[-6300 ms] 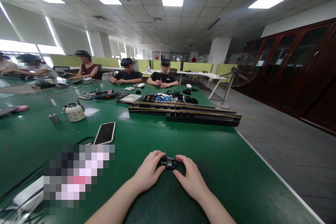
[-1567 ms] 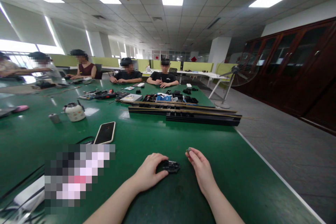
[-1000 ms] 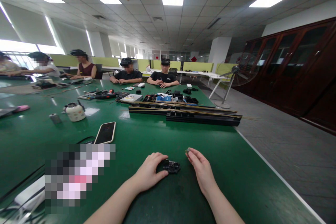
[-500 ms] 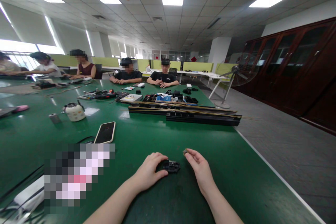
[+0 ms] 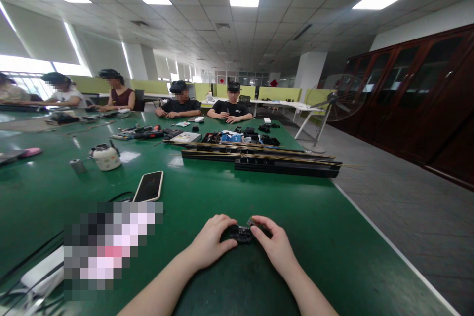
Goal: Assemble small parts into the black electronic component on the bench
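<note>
A small black part with metal bits inside, like an opened housing (image 5: pixel 240 235), lies on the green table (image 5: pixel 333 252) in front of me. My left hand (image 5: pixel 213 241) grips its left end, thumb on the near side and fingers on the far side. At the part's right end, my right hand (image 5: pixel 273 241) pinches a small greyish piece (image 5: pixel 251 222) between thumb and forefinger. That piece is held just above the far right edge of the black part; whether the two touch I cannot tell. Its exact kind is too small to make out.
Long black rails (image 5: pixel 287 168) with thin brass-coloured rods lie across the table ahead. A phone (image 5: pixel 148 186), a white pot (image 5: pixel 106 157) and a grey cylinder (image 5: pixel 77 166) stand left. Cables and a white power strip (image 5: pixel 42 271) are near left. Several people sit beyond.
Earlier both hands were on the black part. My right hand then held the small greyish piece off to the right, and has now brought it left to the part. My left hand stayed put.
</note>
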The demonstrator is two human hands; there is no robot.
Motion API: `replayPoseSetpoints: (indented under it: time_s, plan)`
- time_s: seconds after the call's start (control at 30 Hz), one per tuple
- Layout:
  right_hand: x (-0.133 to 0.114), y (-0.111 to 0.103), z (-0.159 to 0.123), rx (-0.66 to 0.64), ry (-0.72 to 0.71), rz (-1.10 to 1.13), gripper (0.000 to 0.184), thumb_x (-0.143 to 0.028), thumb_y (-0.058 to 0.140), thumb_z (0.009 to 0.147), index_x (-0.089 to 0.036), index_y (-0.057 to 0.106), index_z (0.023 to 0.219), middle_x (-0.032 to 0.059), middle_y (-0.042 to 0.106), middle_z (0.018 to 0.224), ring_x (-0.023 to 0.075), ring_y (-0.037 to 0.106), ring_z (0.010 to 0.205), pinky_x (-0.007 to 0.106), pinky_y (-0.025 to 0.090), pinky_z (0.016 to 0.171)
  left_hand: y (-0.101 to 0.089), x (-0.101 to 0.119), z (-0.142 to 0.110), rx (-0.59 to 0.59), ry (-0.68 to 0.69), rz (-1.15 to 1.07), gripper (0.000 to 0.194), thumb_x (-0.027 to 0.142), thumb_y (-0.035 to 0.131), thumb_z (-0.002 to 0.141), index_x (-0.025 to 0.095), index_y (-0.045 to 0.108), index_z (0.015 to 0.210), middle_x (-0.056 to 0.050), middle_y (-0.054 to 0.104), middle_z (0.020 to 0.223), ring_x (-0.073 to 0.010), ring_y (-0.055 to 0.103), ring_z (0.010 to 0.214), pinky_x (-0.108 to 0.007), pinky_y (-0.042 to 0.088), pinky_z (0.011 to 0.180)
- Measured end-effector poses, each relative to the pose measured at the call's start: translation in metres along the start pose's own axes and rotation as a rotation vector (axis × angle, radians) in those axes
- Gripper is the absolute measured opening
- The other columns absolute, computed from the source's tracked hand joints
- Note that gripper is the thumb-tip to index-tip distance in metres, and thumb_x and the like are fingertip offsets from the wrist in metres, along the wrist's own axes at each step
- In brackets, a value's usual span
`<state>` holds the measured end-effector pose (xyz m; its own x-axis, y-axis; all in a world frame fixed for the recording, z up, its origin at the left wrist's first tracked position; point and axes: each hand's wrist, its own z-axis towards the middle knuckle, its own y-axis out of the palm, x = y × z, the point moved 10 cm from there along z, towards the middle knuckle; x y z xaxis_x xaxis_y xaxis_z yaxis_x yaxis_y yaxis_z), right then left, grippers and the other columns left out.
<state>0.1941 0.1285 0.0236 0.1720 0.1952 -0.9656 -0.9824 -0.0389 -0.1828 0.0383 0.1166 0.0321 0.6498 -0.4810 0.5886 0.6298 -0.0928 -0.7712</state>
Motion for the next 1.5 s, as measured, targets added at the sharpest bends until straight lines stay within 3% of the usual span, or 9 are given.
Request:
replayPoseSetpoints:
  time_s: [0.27, 0.4, 0.93, 1.27, 1.5]
  plan:
    - [-0.025, 0.025, -0.01, -0.188, -0.15, -0.394, 0.018, -0.027, 0.061, 0.074, -0.027, 0.068, 0.091, 0.0039, 0.066, 0.1, 0.023, 0.055, 0.101, 0.039, 0.039, 0.092, 0.0, 0.0, 0.001, 0.0, 0.007, 0.005, 0.038, 0.023, 0.066, 0.074, 0.023, 0.055, 0.11, -0.004, 0.058, 0.105, -0.0211, 0.051, 0.099, -0.034, 0.041, 0.089]
    - [-0.028, 0.033, -0.014, -0.246, -0.16, -0.516, 0.02, -0.026, 0.059, 0.076, -0.026, 0.066, 0.095, 0.0037, 0.065, 0.104, 0.022, 0.053, 0.104, 0.038, 0.037, 0.094, 0.001, 0.001, 0.0, 0.003, 0.02, 0.001, 0.038, 0.025, 0.067, 0.074, 0.024, 0.055, 0.11, -0.003, 0.058, 0.105, -0.0211, 0.052, 0.098, -0.034, 0.041, 0.088]
    - [-0.026, 0.031, -0.013, -0.232, -0.138, -0.524, 0.017, -0.025, 0.061, 0.074, -0.025, 0.067, 0.09, 0.0023, 0.067, 0.102, 0.0218, 0.055, 0.102, 0.037, 0.039, 0.092, 0.002, 0.0, 0.0, 0.014, 0.03, 0.012, 0.037, 0.025, 0.064, 0.076, 0.024, 0.054, 0.112, -0.003, 0.058, 0.106, -0.021, 0.052, 0.099, -0.034, 0.042, 0.088]
    - [-0.024, 0.026, -0.013, -0.188, -0.094, -0.53, 0.034, -0.02, 0.059, 0.068, -0.024, 0.059, 0.102, 0.0043, 0.064, 0.104, 0.0221, 0.056, 0.099, 0.036, 0.04, 0.09, 0.002, -0.002, -0.001, 0.03, 0.031, 0.006, 0.039, 0.026, 0.059, 0.08, 0.024, 0.052, 0.118, -0.006, 0.055, 0.112, -0.0223, 0.051, 0.103, -0.038, 0.041, 0.092]
    - [-0.023, 0.026, -0.014, -0.179, -0.093, -0.528, 0.034, -0.02, 0.058, 0.069, -0.024, 0.059, 0.103, 0.0042, 0.063, 0.104, 0.0213, 0.055, 0.1, 0.034, 0.04, 0.091, 0.003, -0.005, -0.001, 0.037, 0.031, 0.0, 0.038, 0.026, 0.058, 0.081, 0.023, 0.051, 0.118, -0.006, 0.055, 0.112, -0.0218, 0.051, 0.102, -0.037, 0.041, 0.092]
